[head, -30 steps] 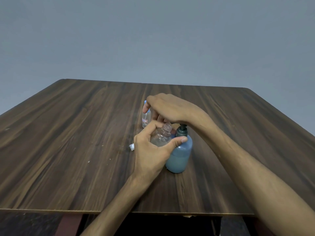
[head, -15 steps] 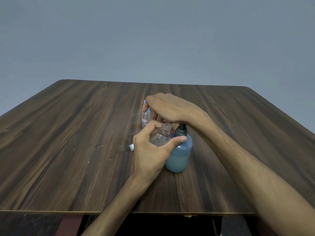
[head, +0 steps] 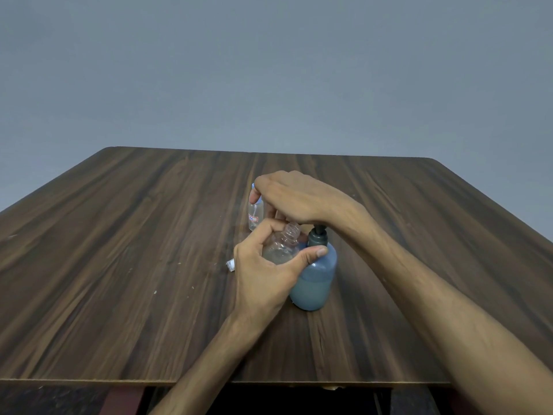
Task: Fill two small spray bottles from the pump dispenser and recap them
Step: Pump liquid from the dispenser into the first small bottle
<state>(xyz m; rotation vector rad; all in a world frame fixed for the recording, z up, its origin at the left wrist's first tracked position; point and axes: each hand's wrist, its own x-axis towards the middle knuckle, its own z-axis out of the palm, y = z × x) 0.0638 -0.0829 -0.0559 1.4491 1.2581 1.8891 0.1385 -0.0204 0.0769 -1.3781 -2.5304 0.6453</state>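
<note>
Two hands on pump dispenser (head: pixel 314 280): left hand (head: pixel 263 277) grips open spray bottle (head: pixel 282 245), neck tilted toward the spout; right hand (head: pixel 299 197) presses the pump top, fingers draped over it.

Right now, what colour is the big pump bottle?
The pump bottle is pale blue, with a dark pump top; the head view shows it.

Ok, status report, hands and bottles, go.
Left hand grips open small bottle, tilted beside pump dispenser. Right hand on pump head. Second bottle capped, behind. Loose cap on table.
</note>
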